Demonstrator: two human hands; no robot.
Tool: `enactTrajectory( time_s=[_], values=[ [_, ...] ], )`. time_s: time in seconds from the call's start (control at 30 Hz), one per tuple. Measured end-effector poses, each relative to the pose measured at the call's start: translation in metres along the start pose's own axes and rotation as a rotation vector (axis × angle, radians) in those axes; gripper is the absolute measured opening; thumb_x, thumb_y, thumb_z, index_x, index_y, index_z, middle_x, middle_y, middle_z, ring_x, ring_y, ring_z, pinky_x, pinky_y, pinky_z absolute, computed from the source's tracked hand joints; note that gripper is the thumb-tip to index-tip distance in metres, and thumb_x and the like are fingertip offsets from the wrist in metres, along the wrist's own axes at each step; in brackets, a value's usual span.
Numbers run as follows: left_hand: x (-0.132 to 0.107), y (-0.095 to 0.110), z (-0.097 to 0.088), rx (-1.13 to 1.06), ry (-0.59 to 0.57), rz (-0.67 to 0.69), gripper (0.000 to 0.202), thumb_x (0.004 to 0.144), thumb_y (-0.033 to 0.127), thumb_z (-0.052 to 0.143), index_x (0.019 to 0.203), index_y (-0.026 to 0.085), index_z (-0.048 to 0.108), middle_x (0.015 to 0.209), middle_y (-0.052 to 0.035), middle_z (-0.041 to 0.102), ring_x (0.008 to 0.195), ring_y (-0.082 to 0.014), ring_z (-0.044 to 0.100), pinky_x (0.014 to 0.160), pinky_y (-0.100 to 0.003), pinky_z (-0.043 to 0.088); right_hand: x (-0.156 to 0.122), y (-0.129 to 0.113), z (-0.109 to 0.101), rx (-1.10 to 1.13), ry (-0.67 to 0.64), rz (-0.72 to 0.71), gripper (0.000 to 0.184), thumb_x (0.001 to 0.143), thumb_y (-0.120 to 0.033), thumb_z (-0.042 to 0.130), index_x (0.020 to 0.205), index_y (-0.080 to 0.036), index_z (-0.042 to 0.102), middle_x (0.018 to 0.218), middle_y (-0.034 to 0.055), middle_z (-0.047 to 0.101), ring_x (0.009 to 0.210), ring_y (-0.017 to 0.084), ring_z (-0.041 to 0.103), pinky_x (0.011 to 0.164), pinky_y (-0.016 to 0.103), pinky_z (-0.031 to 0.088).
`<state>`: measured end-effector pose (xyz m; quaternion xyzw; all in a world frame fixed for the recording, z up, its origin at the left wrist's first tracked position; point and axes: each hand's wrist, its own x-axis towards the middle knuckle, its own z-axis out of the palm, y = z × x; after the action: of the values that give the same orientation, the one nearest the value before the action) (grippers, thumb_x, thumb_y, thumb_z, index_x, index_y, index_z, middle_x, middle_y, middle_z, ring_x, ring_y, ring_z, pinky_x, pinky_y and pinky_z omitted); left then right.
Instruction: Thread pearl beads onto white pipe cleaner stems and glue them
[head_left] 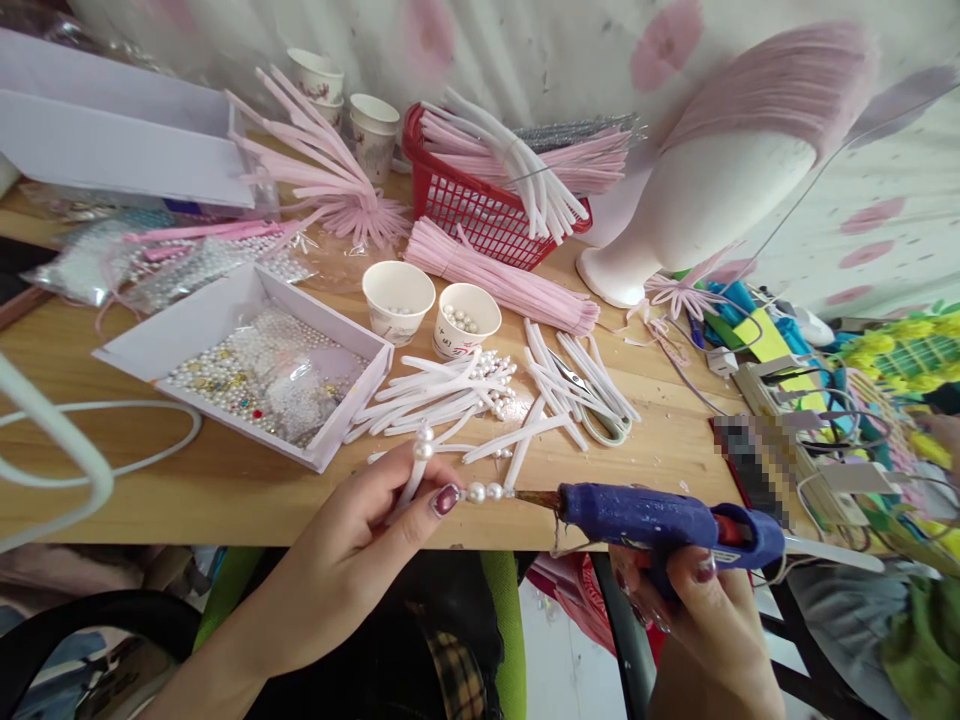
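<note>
My left hand [349, 555] pinches a short white pipe cleaner [409, 486] between thumb and fingers, with pearl beads [423, 446] at its upper end. More pearl beads [485, 491] stick out in a row from the thumb tip toward the right. A blue hot glue gun [637, 512] is in my right hand [709, 610], fingers wrapped round its handle. Its nozzle [536, 497] points left, at or very near the end of that bead row; whether they touch I cannot tell. A glue stick [832, 553] protrudes from the gun's back.
Cut white pipe cleaners [420, 395] and scissors [600, 425] lie just beyond my hands. Behind are paper cups [469, 312], a bead-filled box [352, 425], pink stems [502, 275] and a red basket [450, 205]. Right are a power strip [772, 400] and a mannequin head [697, 200].
</note>
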<state>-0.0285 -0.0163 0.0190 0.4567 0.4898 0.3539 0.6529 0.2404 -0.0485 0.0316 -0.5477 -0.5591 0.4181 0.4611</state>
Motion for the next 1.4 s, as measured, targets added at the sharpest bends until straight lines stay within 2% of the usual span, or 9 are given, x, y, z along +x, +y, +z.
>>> enactTrajectory(
  time_s=[0.23, 0.4, 0.57, 0.73, 0.9, 1.03, 1.17, 1.3, 1.4],
  values=[
    [0.003, -0.006, -0.004, 0.001, 0.002, 0.037, 0.027, 0.096, 0.05, 0.062, 0.091, 0.025, 0.067, 0.066, 0.007, 0.037, 0.058, -0.0112, 0.032, 0.053, -0.027, 0.026, -0.002, 0.004, -0.001, 0.07, -0.026, 0.04, 0.052, 0.097, -0.064, 0.06, 0.073, -0.021, 0.076, 0.044, -0.0031, 0.044, 0.033, 0.011, 0.032, 0.033, 0.029, 0.028],
    [0.006, -0.008, -0.007, 0.016, -0.044, 0.079, 0.028, 0.097, 0.051, 0.061, 0.092, 0.024, 0.066, 0.067, 0.0064, 0.042, 0.057, -0.0109, 0.033, 0.051, -0.025, 0.028, 0.003, -0.004, 0.003, 0.09, -0.086, 0.032, 0.046, 0.095, -0.063, 0.064, 0.076, -0.023, 0.076, 0.045, -0.0015, 0.052, 0.029, 0.012, 0.031, 0.029, 0.031, 0.026],
    [0.006, -0.006, -0.007, 0.032, -0.035, 0.089, 0.026, 0.097, 0.048, 0.06, 0.091, 0.023, 0.067, 0.07, 0.0046, 0.048, 0.059, -0.0118, 0.038, 0.054, -0.024, 0.036, 0.003, -0.004, 0.004, 0.076, -0.064, 0.04, 0.045, 0.096, -0.064, 0.061, 0.088, -0.022, 0.075, 0.052, 0.0032, 0.065, 0.028, 0.013, 0.032, 0.029, 0.031, 0.025],
    [0.009, -0.007, -0.009, 0.083, -0.066, 0.15, 0.026, 0.098, 0.046, 0.059, 0.094, 0.023, 0.07, 0.077, 0.0011, 0.057, 0.067, -0.0143, 0.049, 0.061, -0.023, 0.046, 0.001, -0.004, 0.001, 0.06, -0.128, 0.062, 0.051, 0.095, -0.063, 0.062, 0.063, -0.024, 0.063, 0.059, 0.0089, 0.072, 0.032, 0.013, 0.037, 0.032, 0.032, 0.027],
    [0.009, -0.01, -0.011, 0.142, -0.063, 0.15, 0.026, 0.099, 0.046, 0.057, 0.096, 0.023, 0.069, 0.085, -0.001, 0.062, 0.074, -0.0157, 0.056, 0.063, -0.022, 0.048, -0.001, -0.005, -0.001, 0.027, -0.075, 0.171, 0.051, 0.089, -0.071, 0.066, 0.076, -0.023, 0.076, 0.065, 0.0102, 0.074, 0.034, 0.013, 0.038, 0.033, 0.033, 0.031],
    [0.009, -0.011, -0.011, 0.162, -0.068, 0.136, 0.028, 0.099, 0.049, 0.057, 0.096, 0.023, 0.068, 0.083, -0.0006, 0.06, 0.073, -0.0158, 0.055, 0.062, -0.022, 0.047, 0.002, -0.003, -0.007, 0.009, -0.168, 0.096, 0.048, 0.094, -0.065, 0.064, 0.077, -0.021, 0.078, 0.067, 0.0114, 0.075, 0.034, 0.013, 0.041, 0.03, 0.03, 0.031],
    [0.009, -0.01, -0.01, 0.126, -0.065, 0.125, 0.027, 0.099, 0.047, 0.058, 0.095, 0.023, 0.07, 0.079, 0.0003, 0.058, 0.07, -0.0152, 0.052, 0.061, -0.023, 0.047, 0.004, -0.002, -0.012, 0.025, -0.19, 0.053, 0.042, 0.097, -0.059, 0.062, 0.085, -0.022, 0.079, 0.065, 0.0101, 0.074, 0.033, 0.013, 0.041, 0.031, 0.03, 0.035],
    [0.008, -0.009, -0.008, 0.095, -0.029, 0.105, 0.025, 0.097, 0.046, 0.06, 0.093, 0.024, 0.07, 0.079, 0.0006, 0.058, 0.069, -0.0147, 0.05, 0.062, -0.023, 0.046, 0.005, -0.005, -0.009, 0.022, -0.139, 0.036, 0.044, 0.096, -0.062, 0.062, 0.078, -0.024, 0.078, 0.049, 0.0032, 0.062, 0.03, 0.014, 0.038, 0.033, 0.032, 0.04],
    [0.006, -0.008, -0.008, 0.094, -0.014, 0.089, 0.024, 0.096, 0.046, 0.061, 0.092, 0.024, 0.07, 0.08, 0.0003, 0.058, 0.07, -0.0153, 0.05, 0.062, -0.023, 0.045, 0.002, -0.004, -0.005, 0.029, -0.091, 0.039, 0.045, 0.094, -0.062, 0.065, 0.072, -0.023, 0.075, 0.05, 0.0041, 0.063, 0.031, 0.014, 0.039, 0.033, 0.031, 0.036]
  ],
)
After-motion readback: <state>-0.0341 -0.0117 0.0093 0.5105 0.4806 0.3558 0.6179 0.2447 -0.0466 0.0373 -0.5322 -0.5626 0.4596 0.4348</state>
